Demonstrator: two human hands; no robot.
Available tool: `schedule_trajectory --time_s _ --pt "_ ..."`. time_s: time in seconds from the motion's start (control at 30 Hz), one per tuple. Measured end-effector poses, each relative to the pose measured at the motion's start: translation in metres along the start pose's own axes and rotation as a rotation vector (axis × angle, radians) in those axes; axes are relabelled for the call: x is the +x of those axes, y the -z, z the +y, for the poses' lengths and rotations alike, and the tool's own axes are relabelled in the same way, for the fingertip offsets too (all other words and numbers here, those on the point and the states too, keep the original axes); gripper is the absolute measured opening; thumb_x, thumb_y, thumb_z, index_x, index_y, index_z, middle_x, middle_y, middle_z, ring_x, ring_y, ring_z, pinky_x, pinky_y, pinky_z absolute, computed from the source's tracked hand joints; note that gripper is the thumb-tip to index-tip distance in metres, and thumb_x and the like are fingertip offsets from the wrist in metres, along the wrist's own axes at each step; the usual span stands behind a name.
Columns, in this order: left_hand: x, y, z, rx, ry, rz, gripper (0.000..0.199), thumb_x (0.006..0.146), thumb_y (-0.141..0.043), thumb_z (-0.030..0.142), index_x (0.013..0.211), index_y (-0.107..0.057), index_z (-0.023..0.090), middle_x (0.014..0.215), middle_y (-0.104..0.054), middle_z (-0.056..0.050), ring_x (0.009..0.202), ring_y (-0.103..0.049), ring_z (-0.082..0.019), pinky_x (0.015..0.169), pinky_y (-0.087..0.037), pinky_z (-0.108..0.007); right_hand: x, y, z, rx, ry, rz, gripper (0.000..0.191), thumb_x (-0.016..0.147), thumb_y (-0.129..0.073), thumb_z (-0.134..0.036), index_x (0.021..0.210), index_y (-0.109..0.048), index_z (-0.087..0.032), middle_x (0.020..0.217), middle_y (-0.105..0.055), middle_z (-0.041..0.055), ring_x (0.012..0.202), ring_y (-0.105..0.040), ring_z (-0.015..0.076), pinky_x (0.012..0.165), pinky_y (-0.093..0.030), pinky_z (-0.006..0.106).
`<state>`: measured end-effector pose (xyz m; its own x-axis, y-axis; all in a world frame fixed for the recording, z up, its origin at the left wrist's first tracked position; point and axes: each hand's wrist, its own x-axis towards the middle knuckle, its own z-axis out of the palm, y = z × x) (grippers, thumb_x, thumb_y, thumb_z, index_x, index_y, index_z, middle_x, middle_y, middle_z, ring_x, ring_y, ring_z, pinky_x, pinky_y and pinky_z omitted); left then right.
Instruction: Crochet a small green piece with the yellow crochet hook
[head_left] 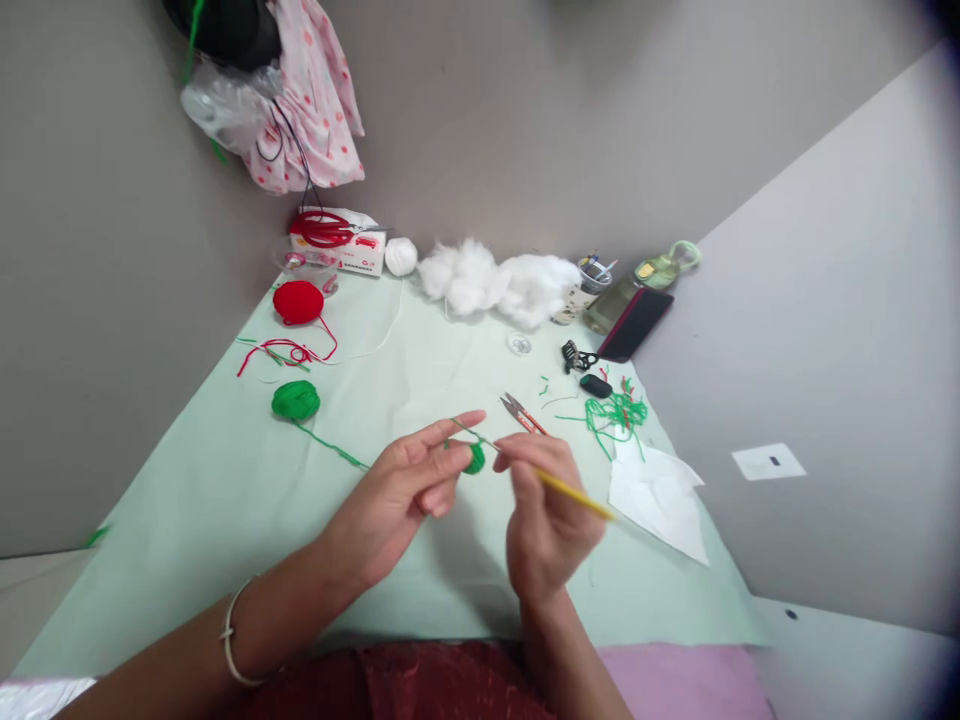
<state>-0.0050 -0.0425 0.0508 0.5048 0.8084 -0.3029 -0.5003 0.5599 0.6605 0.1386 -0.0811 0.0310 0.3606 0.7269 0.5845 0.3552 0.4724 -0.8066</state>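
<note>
1. The pale green tabletop [225, 540] spreads below both hands.
2. White stuffing [461, 282] lies along its far edge.
3. The left hand [405, 485] pinches a small green piece [475, 459] between thumb and fingers.
4. The right hand [547, 510] is closed around a yellow-handled hook [570, 491].
5. The green yarn ball [295, 400] rests near the left edge.
6. The small green piece is above the tabletop's middle, between the hands.

My left hand [409, 485] pinching a small green yarn piece [475, 459], my right hand [547, 520] holding a slim yellow-handled hook [571, 492] right of it, round green yarn ball [296, 400] to its left
</note>
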Motion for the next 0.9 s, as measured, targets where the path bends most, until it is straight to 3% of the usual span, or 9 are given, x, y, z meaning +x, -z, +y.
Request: schedule_trajectory --time_s 0.1,0.17,0.3,0.53,0.9 --pt "0.0 0.003 0.004 0.008 -0.043 -0.002 0.035 0.084 -0.087 0.026 0.119 -0.083 0.022 0.082 -0.056 0.003 0.053 -0.03 -0.002 0.05 -0.031 -0.021 0.007 0.002 -0.002 0.263 -0.205 -0.01 0.018 0.101 -0.065 -0.025 0.095 -0.081 -0.028 0.083 -0.071 0.0017 0.066 -0.061 0.0146 0.063 -0.052 0.032" --pt "-0.001 0.003 0.004 0.069 -0.095 0.006 0.038 0.082 -0.089 0.025 0.119 -0.083 0.026 0.086 -0.06 0.002 0.054 -0.034 -0.003 0.052 -0.033 -0.021 0.01 0.001 -0.003 0.337 -0.259 -0.061 0.016 0.1 -0.067 -0.029 0.094 -0.081 -0.028 0.085 -0.072 0.0021 0.068 -0.063 0.0149 0.063 -0.052 0.032" --pt "-0.003 0.003 -0.001 0.161 -0.151 0.043 0.039 0.082 -0.088 0.025 0.12 -0.082 0.029 0.089 -0.063 0.002 0.06 -0.042 -0.006 0.055 -0.038 -0.022 0.008 -0.002 0.0 0.266 -0.264 -0.131 0.015 0.101 -0.068 -0.028 0.099 -0.082 -0.03 0.092 -0.077 0.0025 0.087 -0.069 0.0171 0.073 -0.054 0.031" --pt "-0.002 0.004 0.0 0.176 -0.134 0.023 0.042 0.083 -0.087 0.024 0.124 -0.08 0.029 0.088 -0.063 0.002 0.062 -0.044 -0.007 0.056 -0.041 -0.021 0.007 0.001 0.002 0.34 -0.358 -0.162 0.015 0.101 -0.068 -0.033 0.1 -0.082 -0.028 0.095 -0.077 0.003 0.076 -0.068 0.0157 0.071 -0.056 0.032" --pt "-0.001 0.008 0.0 0.263 -0.156 0.045 0.038 0.084 -0.086 0.028 0.122 -0.081 0.028 0.095 -0.066 0.0 0.066 -0.049 -0.01 0.059 -0.045 -0.023 0.016 -0.001 0.0 0.445 -0.433 -0.042 0.018 0.096 -0.072 -0.037 0.087 -0.077 -0.023 0.085 -0.075 0.0026 0.062 -0.061 0.0122 0.062 -0.054 0.03"
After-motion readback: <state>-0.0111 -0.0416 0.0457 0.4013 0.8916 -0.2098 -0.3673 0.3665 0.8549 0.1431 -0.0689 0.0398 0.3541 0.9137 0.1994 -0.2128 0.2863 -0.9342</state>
